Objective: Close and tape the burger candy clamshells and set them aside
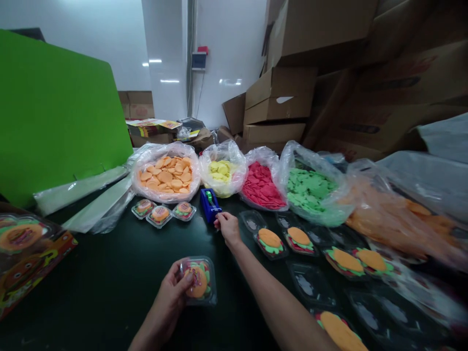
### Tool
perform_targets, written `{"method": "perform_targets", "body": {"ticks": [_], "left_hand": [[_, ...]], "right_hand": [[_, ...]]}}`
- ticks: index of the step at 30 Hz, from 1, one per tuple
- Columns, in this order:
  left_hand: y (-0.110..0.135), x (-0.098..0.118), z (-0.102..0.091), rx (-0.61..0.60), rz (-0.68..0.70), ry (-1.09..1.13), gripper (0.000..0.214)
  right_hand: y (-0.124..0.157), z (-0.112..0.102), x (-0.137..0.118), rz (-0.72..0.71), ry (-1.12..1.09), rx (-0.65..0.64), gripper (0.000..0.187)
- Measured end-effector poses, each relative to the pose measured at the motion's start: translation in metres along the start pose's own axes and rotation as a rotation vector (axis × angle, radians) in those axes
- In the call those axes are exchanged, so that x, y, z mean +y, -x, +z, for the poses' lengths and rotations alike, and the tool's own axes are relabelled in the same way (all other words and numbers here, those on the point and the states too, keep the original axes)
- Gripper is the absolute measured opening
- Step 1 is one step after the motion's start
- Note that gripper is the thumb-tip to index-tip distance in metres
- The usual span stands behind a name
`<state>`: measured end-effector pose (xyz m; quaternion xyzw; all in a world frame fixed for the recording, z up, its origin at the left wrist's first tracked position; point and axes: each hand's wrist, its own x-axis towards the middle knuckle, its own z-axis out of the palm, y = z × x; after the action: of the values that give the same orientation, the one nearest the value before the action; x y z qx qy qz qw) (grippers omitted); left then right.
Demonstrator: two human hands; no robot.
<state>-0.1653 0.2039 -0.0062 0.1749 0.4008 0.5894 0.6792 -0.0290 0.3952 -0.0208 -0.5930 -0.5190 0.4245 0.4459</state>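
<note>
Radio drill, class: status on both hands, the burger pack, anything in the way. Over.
Left hand gripping clear burger pack. Right hand at near end of blue tape dispenser. No obstruction seen between hands.

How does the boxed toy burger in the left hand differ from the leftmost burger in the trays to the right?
The boxed toy burger is held in the left hand; the leftmost tray burger sits on the dark table. The boxed toy burger has a printed design on its orange top; the leftmost tray burger's top is plain. Both show green around the orange.
</note>
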Motion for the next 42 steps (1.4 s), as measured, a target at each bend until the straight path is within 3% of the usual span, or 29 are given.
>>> {"method": "perform_targets", "body": {"ticks": [5, 8, 12, 17, 20, 26, 29, 32, 34, 37, 39, 42], "left_hand": [[0.003, 0.005, 0.002, -0.030, -0.018, -0.028, 0.051], [0.005, 0.010, 0.004, -0.046, -0.006, -0.031, 0.046], [0.008, 0.013, 0.004, 0.002, 0.034, -0.043, 0.045], [0.020, 0.012, 0.009, 0.028, 0.096, -0.170, 0.050], [0.029, 0.013, 0.018, 0.001, 0.128, -0.233, 0.049], [0.039, 0.006, 0.037, -0.011, 0.209, -0.346, 0.047], [0.040, 0.003, 0.041, -0.030, 0.260, -0.416, 0.046], [0.044, 0.005, 0.046, -0.050, 0.255, -0.408, 0.045], [0.049, 0.007, 0.049, -0.081, 0.182, -0.330, 0.044], [0.057, 0.006, 0.051, -0.159, 0.068, -0.200, 0.040], [0.060, -0.001, 0.051, -0.205, -0.007, -0.132, 0.040], [0.063, -0.014, 0.049, -0.238, -0.082, -0.039, 0.044]], "right_hand": [[-0.010, -0.001, -0.003, 0.007, 0.087, -0.016, 0.021], [-0.001, -0.002, -0.010, -0.001, 0.107, -0.045, 0.021], [0.049, -0.021, -0.019, -0.038, 0.040, -0.186, 0.027], [0.135, -0.081, -0.029, -0.113, -0.014, -0.603, 0.027], [0.161, -0.103, -0.036, -0.207, 0.076, -0.753, 0.025], [0.168, -0.106, -0.042, -0.280, 0.223, -0.694, 0.021], [0.166, -0.104, -0.043, -0.240, 0.255, -0.610, 0.021], [0.162, -0.107, -0.043, -0.178, 0.223, -0.631, 0.024], [0.162, -0.108, -0.039, -0.119, 0.141, -0.717, 0.024], [0.166, -0.105, -0.026, 0.022, -0.243, -0.827, 0.025], [0.173, -0.098, -0.015, 0.084, -0.483, -0.822, 0.032], [0.186, -0.083, 0.000, 0.088, -0.607, -0.743, 0.048]]}}
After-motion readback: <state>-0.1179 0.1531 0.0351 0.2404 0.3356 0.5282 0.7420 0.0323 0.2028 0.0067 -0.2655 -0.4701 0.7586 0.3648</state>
